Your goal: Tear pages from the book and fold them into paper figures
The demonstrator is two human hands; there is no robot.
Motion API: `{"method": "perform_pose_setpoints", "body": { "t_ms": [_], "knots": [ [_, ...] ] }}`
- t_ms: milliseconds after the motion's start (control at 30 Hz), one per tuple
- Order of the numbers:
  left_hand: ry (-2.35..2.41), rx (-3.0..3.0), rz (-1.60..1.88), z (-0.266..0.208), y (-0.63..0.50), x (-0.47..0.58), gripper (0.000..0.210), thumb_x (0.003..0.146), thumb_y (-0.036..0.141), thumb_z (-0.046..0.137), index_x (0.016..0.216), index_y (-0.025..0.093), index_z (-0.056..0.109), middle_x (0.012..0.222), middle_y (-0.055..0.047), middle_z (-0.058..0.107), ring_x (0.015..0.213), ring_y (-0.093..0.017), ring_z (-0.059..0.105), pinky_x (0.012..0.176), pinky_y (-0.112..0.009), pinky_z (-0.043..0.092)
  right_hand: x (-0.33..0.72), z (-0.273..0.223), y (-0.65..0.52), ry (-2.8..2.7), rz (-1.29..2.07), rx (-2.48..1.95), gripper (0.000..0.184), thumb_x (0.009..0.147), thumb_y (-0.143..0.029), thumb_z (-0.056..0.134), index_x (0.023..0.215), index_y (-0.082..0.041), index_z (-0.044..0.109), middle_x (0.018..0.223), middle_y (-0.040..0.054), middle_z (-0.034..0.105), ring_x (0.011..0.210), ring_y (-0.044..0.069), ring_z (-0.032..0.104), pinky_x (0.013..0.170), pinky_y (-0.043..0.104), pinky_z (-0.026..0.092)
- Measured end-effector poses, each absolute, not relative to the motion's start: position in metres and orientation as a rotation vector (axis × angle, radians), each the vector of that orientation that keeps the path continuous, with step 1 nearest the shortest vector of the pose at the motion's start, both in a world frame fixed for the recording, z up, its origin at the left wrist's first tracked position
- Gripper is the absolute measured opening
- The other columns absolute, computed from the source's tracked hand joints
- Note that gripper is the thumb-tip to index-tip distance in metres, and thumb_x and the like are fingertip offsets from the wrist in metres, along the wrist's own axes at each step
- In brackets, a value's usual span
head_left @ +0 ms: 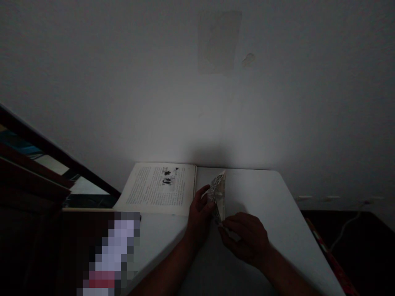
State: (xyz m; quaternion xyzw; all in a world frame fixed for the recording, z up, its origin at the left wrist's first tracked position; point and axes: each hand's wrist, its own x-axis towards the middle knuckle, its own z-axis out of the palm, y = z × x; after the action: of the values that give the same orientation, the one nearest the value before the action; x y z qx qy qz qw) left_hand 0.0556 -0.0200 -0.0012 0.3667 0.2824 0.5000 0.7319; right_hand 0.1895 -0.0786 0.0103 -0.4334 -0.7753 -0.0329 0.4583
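Observation:
A folded piece of printed paper [218,192], shaped to a point at its top, is held up over the white table between both hands. My left hand [200,213] grips its left side, the fingers partly behind it. At the lower corner of the paper, my right hand [245,238] pinches with thumb and fingertips. Left of the hands lies a book [148,185] with a page of text and a small black-and-white picture facing up.
The white table [259,193] stands against a grey wall [154,102]. A pixelated patch [111,250] covers something at the table's left edge. Dark wooden bars [33,172] are at the far left. A pale cable [345,226] runs down at the right, beyond the table.

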Motion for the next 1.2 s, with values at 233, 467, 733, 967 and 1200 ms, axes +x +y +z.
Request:
{"method": "perform_pose_setpoints", "body": {
  "t_ms": [233, 467, 733, 967, 1200],
  "knots": [
    [0.655, 0.914, 1.141, -0.008, -0.02, 0.055, 0.051, 0.075, 0.028, 0.063, 0.122, 0.02, 0.046, 0.116, -0.01, 0.052, 0.06, -0.009, 0.053, 0.052, -0.023, 0.042, 0.198, 0.005, -0.079, -1.835, -0.177, -1.135, 0.022, 0.071, -0.012, 0.064, 0.088, -0.025, 0.06, 0.072, 0.0002, 0.07, 0.062, 0.016, 0.065, 0.059, 0.029, 0.053],
    [0.79, 1.134, 1.139, -0.004, -0.02, 0.05, 0.042, 0.08, 0.03, 0.056, 0.118, 0.015, 0.044, 0.057, 0.003, 0.05, 0.05, -0.01, 0.045, 0.051, -0.023, 0.036, 0.204, 0.007, -0.078, -1.791, -0.249, -1.221, 0.017, 0.071, -0.014, 0.065, 0.084, -0.024, 0.062, 0.072, 0.0012, 0.07, 0.062, 0.016, 0.066, 0.059, 0.028, 0.052],
    [1.008, 1.356, 1.203, 0.005, -0.027, 0.046, 0.029, 0.079, 0.028, 0.058, 0.106, 0.02, 0.05, 0.068, 0.003, 0.047, 0.055, -0.009, 0.044, 0.054, -0.021, 0.035, 0.205, 0.003, -0.063, -1.9, -0.253, -1.168, 0.016, 0.074, -0.013, 0.063, 0.087, -0.022, 0.063, 0.074, 0.0022, 0.071, 0.063, 0.014, 0.065, 0.06, 0.026, 0.05],
    [1.073, 1.383, 1.254, 0.003, -0.024, 0.039, 0.025, 0.08, 0.027, 0.058, 0.102, 0.02, 0.051, 0.084, -0.001, 0.052, 0.06, -0.009, 0.047, 0.058, -0.021, 0.039, 0.194, 0.005, -0.04, -1.973, -0.341, -1.181, 0.005, 0.077, -0.016, 0.061, 0.08, -0.019, 0.064, 0.073, 0.0036, 0.07, 0.063, 0.015, 0.064, 0.061, 0.026, 0.049],
    [1.078, 1.429, 1.316, 0.006, -0.022, 0.033, 0.018, 0.08, 0.024, 0.056, 0.097, 0.02, 0.052, 0.081, 0.0, 0.052, 0.06, -0.01, 0.048, 0.058, -0.021, 0.039, 0.172, 0.003, -0.022, -2.032, -0.321, -1.183, 0.01, 0.081, -0.017, 0.056, 0.077, -0.017, 0.065, 0.073, 0.0051, 0.07, 0.068, 0.015, 0.064, 0.066, 0.026, 0.048]
  ]
}}
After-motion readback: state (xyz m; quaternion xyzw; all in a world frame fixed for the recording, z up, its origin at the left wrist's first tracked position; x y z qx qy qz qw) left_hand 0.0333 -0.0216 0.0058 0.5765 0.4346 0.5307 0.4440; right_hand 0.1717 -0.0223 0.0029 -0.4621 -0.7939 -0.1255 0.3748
